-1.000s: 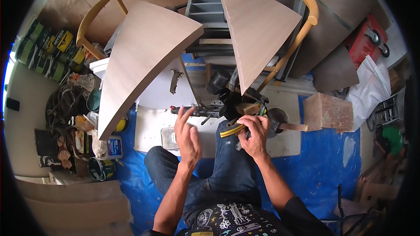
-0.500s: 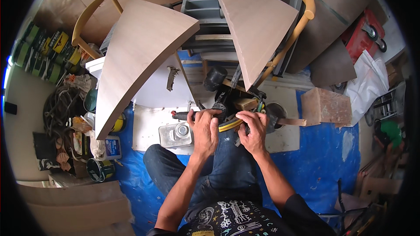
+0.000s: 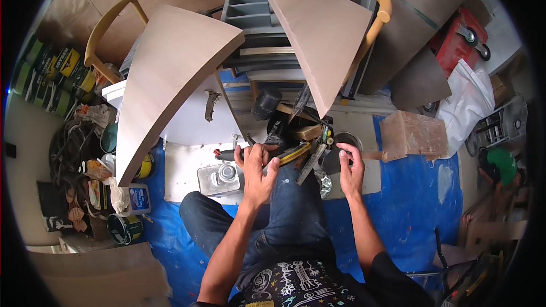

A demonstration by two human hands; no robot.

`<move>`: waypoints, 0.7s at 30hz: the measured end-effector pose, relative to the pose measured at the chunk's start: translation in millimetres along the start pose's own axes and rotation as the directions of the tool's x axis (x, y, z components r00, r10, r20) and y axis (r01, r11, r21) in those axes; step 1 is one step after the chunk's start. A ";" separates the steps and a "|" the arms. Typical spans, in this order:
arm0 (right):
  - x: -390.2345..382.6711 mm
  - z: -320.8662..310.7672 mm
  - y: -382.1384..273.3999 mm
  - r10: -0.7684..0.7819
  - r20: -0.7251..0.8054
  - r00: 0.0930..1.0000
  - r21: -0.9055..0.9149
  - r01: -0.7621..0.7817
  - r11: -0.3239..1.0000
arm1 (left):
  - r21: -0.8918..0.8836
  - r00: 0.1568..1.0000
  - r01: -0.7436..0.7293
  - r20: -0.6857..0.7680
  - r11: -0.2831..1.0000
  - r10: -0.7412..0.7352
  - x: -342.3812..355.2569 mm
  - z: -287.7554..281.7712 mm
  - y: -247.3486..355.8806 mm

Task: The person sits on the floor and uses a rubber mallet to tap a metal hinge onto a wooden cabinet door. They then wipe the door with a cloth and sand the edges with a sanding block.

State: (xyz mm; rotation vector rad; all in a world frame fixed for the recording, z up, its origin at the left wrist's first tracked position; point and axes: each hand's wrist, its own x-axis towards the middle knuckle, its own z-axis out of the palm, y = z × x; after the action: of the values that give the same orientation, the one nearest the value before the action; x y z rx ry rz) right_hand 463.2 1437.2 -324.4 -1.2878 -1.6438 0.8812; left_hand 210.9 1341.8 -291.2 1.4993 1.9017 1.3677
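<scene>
Taking the metal can (image 3: 219, 178) as our landmark, we see the left hand (image 3: 259, 179) just to its right, thumb and fingers closed on the near end of a yellow-and-black curved strip (image 3: 291, 154); gripping it there, we judge, leaves the rest of the curve free, reaching right and away from the can. The right hand (image 3: 351, 175), well to the can's right, has thumb and forefinger apart with nothing we can see between them, which suggests the left hand's grip is enough for the strip. Beyond the strip, right of the can and farther off, a black-headed mallet (image 3: 266, 104) and a small wood block (image 3: 308, 132) lie in a tool heap, presumably kept together within reach of the seated person. The dark parts there blur into one another, so we cannot tell every tool apart. The can itself stands on a white board (image 3: 181, 177), perhaps for a firmer footing than the blue sheet (image 3: 398, 216) farther right of it. Farther right of the can sits a reddish wooden box (image 3: 412, 136). Beyond the can, a curved-edged panel (image 3: 176, 59) rises to the left and a pointed panel (image 3: 318, 34) to the right, both raised, probably to keep their faces off the floor.
</scene>
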 end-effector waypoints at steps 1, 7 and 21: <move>6.5 -1.5 6.1 -0.002 0.013 1.000 -0.005 0.002 1.000 | -0.004 1.000 -0.002 0.001 1.000 0.002 0.2 0.0 0.7; 68.8 10.6 -14.4 -0.190 0.116 0.975 -0.041 0.196 0.980 | 0.017 1.000 -0.017 -0.006 1.000 0.017 -1.2 1.8 -2.3; 154.4 98.0 -45.1 -0.275 0.544 0.793 0.239 0.167 0.956 | 0.122 1.000 -0.012 0.004 0.992 0.012 16.8 14.3 -10.2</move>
State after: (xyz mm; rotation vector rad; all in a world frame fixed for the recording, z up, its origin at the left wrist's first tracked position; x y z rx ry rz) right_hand 338.9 1575.1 -292.4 -0.7056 -2.0675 1.3224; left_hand 209.9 1363.6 -301.9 1.5711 2.0098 1.2740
